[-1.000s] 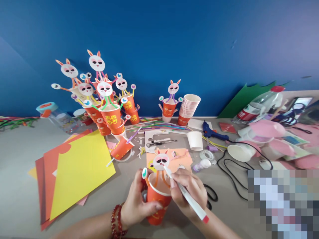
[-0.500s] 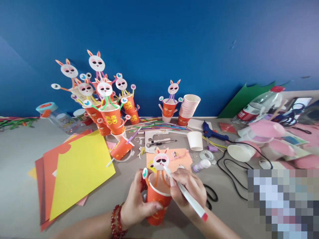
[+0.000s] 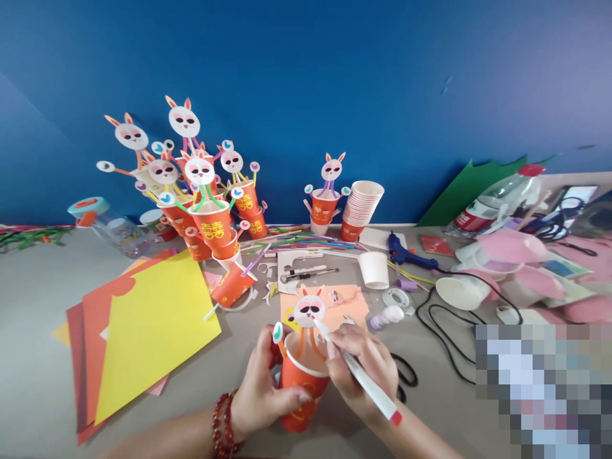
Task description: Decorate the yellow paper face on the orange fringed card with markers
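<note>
My left hand (image 3: 265, 392) is wrapped round an orange paper cup (image 3: 302, 395) near the table's front edge. A paper rabbit face (image 3: 308, 310) on orange stems rises from the cup, beside a small round paw piece (image 3: 277, 331). My right hand (image 3: 366, 370) grips a white marker with a red end (image 3: 363, 377); its tip rests at the lower right edge of the rabbit face. A red bead bracelet (image 3: 225, 424) is on my left wrist.
Finished rabbit cups (image 3: 205, 210) cluster at the back left, one more (image 3: 326, 201) beside a stack of white cups (image 3: 361, 207). Yellow and orange sheets (image 3: 148, 325) lie left. A blue glue gun (image 3: 406, 254), black cord (image 3: 444, 319), loose cups, straws and pink items crowd the right.
</note>
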Demonstrator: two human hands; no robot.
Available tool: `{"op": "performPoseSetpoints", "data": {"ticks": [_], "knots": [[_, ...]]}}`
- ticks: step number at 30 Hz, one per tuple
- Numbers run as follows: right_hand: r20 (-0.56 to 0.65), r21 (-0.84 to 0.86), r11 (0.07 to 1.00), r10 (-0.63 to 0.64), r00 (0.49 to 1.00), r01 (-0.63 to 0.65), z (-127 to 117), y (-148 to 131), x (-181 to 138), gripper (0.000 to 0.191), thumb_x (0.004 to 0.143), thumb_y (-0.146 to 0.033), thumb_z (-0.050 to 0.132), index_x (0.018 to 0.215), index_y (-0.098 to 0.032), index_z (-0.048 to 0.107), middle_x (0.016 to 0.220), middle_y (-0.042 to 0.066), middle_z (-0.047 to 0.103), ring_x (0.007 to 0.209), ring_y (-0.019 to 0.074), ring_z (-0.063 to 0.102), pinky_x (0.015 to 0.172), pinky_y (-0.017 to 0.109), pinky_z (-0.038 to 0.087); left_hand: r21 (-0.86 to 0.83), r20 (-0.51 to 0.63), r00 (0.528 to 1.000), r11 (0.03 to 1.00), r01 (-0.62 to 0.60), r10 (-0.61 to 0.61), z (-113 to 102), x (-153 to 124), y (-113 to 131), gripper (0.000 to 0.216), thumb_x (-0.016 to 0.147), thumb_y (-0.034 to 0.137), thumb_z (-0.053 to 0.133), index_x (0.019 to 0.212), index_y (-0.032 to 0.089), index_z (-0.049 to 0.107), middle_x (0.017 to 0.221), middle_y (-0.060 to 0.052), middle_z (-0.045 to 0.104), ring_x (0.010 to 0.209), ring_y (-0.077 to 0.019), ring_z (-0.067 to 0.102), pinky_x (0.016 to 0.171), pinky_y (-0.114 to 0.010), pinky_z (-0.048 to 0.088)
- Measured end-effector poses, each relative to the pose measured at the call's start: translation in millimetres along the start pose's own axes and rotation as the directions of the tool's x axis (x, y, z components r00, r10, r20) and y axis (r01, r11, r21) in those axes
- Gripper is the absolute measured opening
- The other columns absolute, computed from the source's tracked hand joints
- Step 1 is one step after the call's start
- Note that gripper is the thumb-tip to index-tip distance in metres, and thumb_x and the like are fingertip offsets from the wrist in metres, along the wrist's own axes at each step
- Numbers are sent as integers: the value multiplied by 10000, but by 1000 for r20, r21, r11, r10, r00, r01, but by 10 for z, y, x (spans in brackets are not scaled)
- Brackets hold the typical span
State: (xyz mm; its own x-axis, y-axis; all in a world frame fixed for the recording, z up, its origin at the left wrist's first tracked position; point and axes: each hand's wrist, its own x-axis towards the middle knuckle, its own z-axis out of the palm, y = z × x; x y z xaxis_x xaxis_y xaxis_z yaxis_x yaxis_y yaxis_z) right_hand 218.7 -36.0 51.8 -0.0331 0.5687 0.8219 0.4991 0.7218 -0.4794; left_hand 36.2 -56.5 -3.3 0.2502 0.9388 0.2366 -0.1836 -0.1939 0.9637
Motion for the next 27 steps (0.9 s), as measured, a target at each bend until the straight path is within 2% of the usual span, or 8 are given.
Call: {"op": "performPoseSetpoints", "data": {"ticks": [4,11,27], "knots": [[6,38,999,7,1000,-7,-26,-19,13,225,808,-49,567,938,-230,597,638,-40,650,512,134,653,531,237,552,11,-14,1000,1000,-11,11,-7,-2,-4,652,768,586,814,1203,216,499,1107,-86,611,942,-244,650,815,-338,555],[9,-29,1000,13,1000,-13,-12,2,21,198,813,-64,563,912,-232,594,658,-25,672,537,152,672,524,249,550,12,-12,1000,1000,-6,6,-4,-11,-3,641,754,579,829,1176,213,515,1123,-89,610,958,-246,647,838,-339,552],[13,-39,999,1,1000,-1,-13,9,9,209,808,-63,565,926,-233,599,670,-20,691,547,165,685,540,264,564,6,-13,1000,1000,1,-1,6,6,23,639,751,583,829,1171,216,516,1108,-83,615,949,-241,646,844,-338,547]]}}
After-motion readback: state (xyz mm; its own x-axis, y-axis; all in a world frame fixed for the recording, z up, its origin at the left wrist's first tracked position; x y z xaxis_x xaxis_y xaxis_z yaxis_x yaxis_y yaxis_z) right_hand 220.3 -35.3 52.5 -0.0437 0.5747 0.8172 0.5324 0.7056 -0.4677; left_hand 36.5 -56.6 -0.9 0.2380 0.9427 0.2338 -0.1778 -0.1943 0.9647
